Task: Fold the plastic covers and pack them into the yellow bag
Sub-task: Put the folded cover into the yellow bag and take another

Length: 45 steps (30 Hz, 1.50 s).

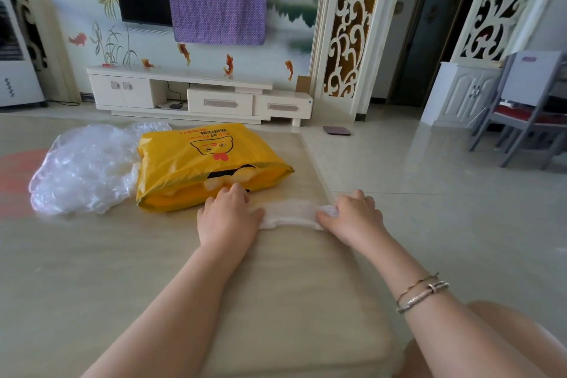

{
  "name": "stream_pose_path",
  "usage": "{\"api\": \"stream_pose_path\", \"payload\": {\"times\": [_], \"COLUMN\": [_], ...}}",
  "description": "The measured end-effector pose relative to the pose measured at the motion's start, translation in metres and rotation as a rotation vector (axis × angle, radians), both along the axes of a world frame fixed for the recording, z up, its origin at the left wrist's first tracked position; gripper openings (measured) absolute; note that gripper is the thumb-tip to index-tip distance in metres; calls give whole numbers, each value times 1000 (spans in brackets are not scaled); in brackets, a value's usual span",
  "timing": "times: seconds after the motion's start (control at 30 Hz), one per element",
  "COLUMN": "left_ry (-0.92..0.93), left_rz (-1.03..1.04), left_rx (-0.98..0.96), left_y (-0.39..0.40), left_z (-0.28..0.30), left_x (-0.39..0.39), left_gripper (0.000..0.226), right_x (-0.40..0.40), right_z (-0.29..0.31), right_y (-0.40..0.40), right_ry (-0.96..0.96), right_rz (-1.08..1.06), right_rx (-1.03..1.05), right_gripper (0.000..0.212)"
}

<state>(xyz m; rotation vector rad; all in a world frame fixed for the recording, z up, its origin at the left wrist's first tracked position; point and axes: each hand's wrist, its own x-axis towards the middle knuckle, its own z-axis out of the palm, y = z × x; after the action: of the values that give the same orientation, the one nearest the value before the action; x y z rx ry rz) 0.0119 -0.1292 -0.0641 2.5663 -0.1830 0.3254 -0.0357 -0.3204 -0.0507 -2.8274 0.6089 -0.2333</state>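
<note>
Where "Full of Flavor" reads, yellow bag [196, 159] lies.

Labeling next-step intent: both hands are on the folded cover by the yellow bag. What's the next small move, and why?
Probably fold the cover in half once more, right hand carrying its end over toward the left hand. It lies as a long flat strip between both hands, likely too long to slip neatly into the bag, whose opening faces the person just behind the left hand.

A folded clear plastic cover [288, 214] is laid flat just before the yellow bag [202, 163]; crumpled plastic covers [82, 169] are heaped touching the bag's left side.
</note>
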Motion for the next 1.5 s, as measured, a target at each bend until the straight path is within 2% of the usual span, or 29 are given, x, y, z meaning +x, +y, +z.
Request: {"api": "stream_pose_path", "payload": {"times": [0.07,0.13,0.23,0.3,0.33,0.4,0.47,0.5,0.57,0.63,0.73,0.8,0.83,0.87,0.93,0.97,1.03,1.17,1.3,1.4,1.47,1.5], "left_ry": [54,79,75,71,88,193,346,422,556,640,637,583,547,516,484,478,483,476,434,114,-69,-86], "left_rz": [-20,-53,-157,-242,-284,-392,-521,-589,-702,-738,-684,-573,-507,-442,-334,-295,-251,-232,-195,-124,-165,-217], "left_rx": [-120,-337,-762,-912,-934,-905,-816,-752,-705,-769,-884,-956,-991,-1031,-1119,-1160,-1201,-1205,-1095,-736,-656,-665], "left_y": [3,4,1,0,-1,0,1,1,0,0,0,-1,-1,-1,0,0,1,-1,0,1,3,3], "left_z": [-1,2,16,25,27,30,30,31,32,33,31,27,26,25,24,24,23,20,16,13,15,17], "left_x": [5,6,-4,-13,-16,-21,-23,-26,-30,-32,-30,-26,-24,-21,-18,-17,-14,-10,-10,-8,-11,-13], "left_gripper": [35,31,21,17,21,42,65,68,56,43,31,27,27,27,27,27,28,32,32,30,24,21], "right_x": [-1,-1,-9,-21,-26,-33,-36,-36,-35,-31,-24,-20,-18,-17,-18,-19,-22,-27,-29,-28,-26,-25], "right_z": [5,10,22,32,37,44,48,49,48,45,39,36,33,29,21,15,4,-7,-3,-3,-4,-5], "right_y": [-4,-11,-14,-11,-10,-10,-12,-14,-14,-15,-16,-14,-11,-9,-7,-5,3,18,20,18,18,18], "right_ry": [-44,-173,-317,-293,-253,-138,-14,30,71,52,-52,-198,-287,-375,-475,-479,-419,-434,-482,-499,-475,-457], "right_rz": [2,19,141,253,316,443,552,587,601,549,445,385,373,379,476,578,764,898,889,888,893,890], "right_rx": [108,298,808,1108,1176,1217,1221,1218,1234,1282,1390,1490,1436,1235,602,374,156,-36,-66,-113,-133,-131], "right_gripper": [26,27,26,22,20,16,18,18,17,25,43,45,45,44,52,60,71,62,28,19,20,22]}}
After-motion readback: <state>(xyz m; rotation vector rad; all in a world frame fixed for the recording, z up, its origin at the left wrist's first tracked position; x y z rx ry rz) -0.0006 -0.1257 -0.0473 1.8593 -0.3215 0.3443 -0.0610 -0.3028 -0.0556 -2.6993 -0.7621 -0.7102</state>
